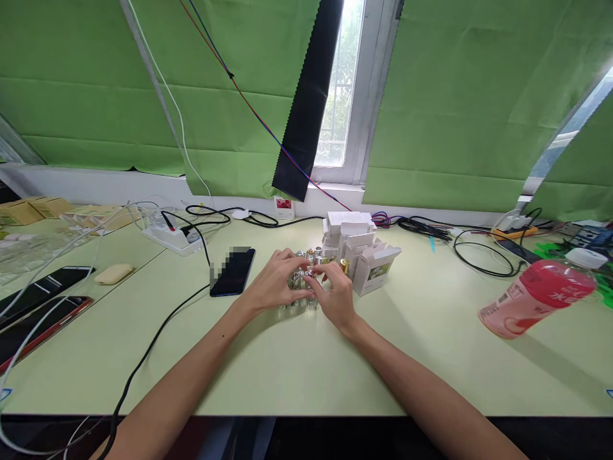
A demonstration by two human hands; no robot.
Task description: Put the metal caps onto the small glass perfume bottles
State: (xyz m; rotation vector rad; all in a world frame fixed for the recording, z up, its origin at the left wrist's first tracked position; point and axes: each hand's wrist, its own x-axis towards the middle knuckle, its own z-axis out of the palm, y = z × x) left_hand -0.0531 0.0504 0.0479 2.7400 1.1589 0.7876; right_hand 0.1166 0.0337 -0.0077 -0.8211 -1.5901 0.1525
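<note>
1. the pale green table [297, 377] filled the lower half of the view; its near edge was cut off by the frame at both corners.
2. green blinds [469, 96] covered the window behind, with a black strip of cloth [306, 108] hanging over the gap.
3. a pink drink bottle [536, 297] lay on its side well to the right, its white cap blurred against clutter at the table's far right.
4. a dark phone [234, 271] lay just left of the hands, its upper left corner pixelated; two more phones [38, 306] lay at the far left, partly cut off by the frame.
5. a pile of small white boxes [359, 252] stood just behind and right of the hands, some with flaps open.
6. the left hand [275, 284] curled over a cluster of small glass bottles [299, 287] mid-table, fingers bent around the left side; how tightly it gripped could not be told.
7. the right hand [338, 294] met it from the right, fingertips pinching close at one bottle in the cluster; which bottle was hidden by the fingers.
8. the bottles were tiny and glinting; their count and caps were hard to make out, though a gold cap [345, 263] showed behind the right hand.
</note>
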